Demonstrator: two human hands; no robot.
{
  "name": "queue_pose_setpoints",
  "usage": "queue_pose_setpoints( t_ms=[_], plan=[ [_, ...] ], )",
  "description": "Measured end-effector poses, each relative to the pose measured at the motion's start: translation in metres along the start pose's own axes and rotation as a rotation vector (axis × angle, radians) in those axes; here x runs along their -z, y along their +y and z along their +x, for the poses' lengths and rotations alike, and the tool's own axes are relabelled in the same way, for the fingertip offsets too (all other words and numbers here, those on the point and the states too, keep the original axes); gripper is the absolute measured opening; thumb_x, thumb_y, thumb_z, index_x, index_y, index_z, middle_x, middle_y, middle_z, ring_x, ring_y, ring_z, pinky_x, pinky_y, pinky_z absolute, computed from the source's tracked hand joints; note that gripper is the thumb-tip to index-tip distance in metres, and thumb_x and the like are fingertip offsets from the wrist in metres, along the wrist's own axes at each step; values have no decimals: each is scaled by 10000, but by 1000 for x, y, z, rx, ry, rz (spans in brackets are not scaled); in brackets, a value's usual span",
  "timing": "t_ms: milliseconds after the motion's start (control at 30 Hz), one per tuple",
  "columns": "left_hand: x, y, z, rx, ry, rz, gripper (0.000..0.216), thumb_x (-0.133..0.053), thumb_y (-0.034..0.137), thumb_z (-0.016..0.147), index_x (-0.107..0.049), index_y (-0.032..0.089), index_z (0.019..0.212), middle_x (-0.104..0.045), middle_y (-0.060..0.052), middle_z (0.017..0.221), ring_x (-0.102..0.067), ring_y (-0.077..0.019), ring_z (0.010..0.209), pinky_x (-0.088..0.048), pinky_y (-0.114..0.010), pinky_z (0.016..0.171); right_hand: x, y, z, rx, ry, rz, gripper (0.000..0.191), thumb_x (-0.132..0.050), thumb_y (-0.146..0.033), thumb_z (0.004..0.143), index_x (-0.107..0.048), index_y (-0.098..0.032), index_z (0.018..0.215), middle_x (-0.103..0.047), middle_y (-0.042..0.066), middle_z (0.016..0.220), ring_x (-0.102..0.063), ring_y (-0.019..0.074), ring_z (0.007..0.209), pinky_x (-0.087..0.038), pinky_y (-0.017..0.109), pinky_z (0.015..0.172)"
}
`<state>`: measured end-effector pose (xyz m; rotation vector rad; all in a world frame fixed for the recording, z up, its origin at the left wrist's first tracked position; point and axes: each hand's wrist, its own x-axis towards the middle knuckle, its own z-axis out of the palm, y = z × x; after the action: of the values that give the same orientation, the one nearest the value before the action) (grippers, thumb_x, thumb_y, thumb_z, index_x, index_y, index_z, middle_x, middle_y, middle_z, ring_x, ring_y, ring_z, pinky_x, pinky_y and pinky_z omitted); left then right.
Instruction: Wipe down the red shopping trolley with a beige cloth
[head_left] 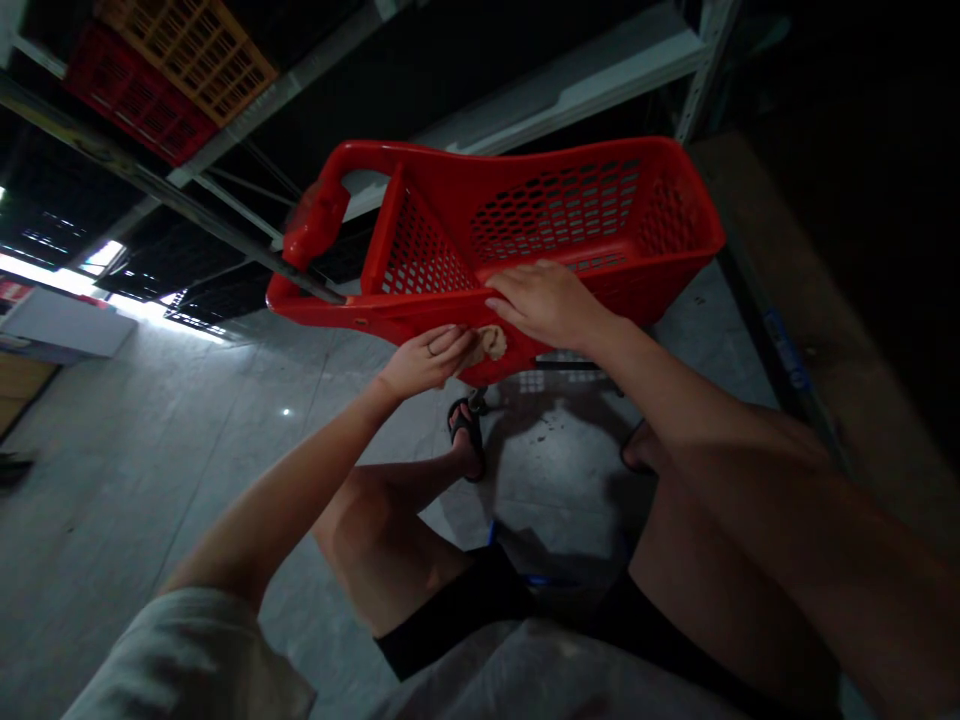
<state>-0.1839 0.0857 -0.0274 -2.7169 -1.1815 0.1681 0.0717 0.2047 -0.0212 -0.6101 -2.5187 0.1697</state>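
Red cart (439, 185) can be entered from above — way toward handle (315, 222) blocked by divider (420, 245); far side bounded by metal shelf (630, 80).

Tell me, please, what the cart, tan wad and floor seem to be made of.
Cart: likely slightly glossy plastic, from its moulded, perforated walls. Tan wad: matte, perhaps cloth or paper, given its crumpled folds. Floor: probably smooth concrete, grey with faint sheen and seams.
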Motion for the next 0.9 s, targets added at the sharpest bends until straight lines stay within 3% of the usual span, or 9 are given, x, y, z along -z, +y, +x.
queue_pose_setpoints(
  t_ms=[200,367,567,667,767,833,900],
  plan=[
    [77,-36,-93,146,200,188,471,-537,185,1022,-573,319,1472,-703,-62,1326,-653,-223,1278,-546,-409,1132,3,3,-6,-82,4,-21,411,-355,-392,1066,-703,-184,999,-778,96,983,-655,226,863,-351,329,747],
    [113,-22,-126,228,438,272,482,-628,283,996,-576,320,1474,-670,-91,1323,-595,-273,1338,-545,-428,1109,7,6,-21,-194,23,-125,430,-350,-382,1050,-707,-180,920,-785,119,963,-663,245,832,-342,348,727],
    [96,34,-90,300,702,301,383,-559,327,1016,-643,235,1379,-697,-128,1251,-640,-274,1234,-558,-425,1033,19,13,-44,-290,-30,-220,410,-342,-341,1039,-685,-177,886,-770,146,958,-646,269,908,-364,380,816],
    [94,62,-63,391,796,224,343,-498,348,1010,-683,190,1252,-723,-136,1173,-667,-272,1136,-544,-422,988,31,-9,-46,-339,3,-125,366,-354,-319,1031,-684,-186,948,-761,148,1054,-637,275,983,-395,404,886],
    [108,83,-39,580,719,148,309,-499,325,948,-690,161,1128,-734,-141,1091,-682,-275,1014,-528,-417,927,39,-59,-35,-261,114,96,324,-387,-350,1032,-671,-202,1081,-736,132,1121,-633,266,1064,-431,403,971],
    [121,93,-28,699,593,126,314,-540,325,895,-678,148,1114,-731,-144,1041,-679,-295,967,-520,-420,885,37,-96,-24,-186,171,309,342,-388,-381,1040,-632,-216,1214,-712,121,1215,-628,247,1134,-449,391,1015],
    [132,99,-21,766,473,117,326,-568,330,878,-664,146,1129,-728,-144,1025,-677,-311,970,-512,-418,874,30,-124,-14,-219,231,474,413,-374,-447,1044,-589,-215,1309,-704,124,1248,-635,247,1151,-462,408,1036]
  ],
)
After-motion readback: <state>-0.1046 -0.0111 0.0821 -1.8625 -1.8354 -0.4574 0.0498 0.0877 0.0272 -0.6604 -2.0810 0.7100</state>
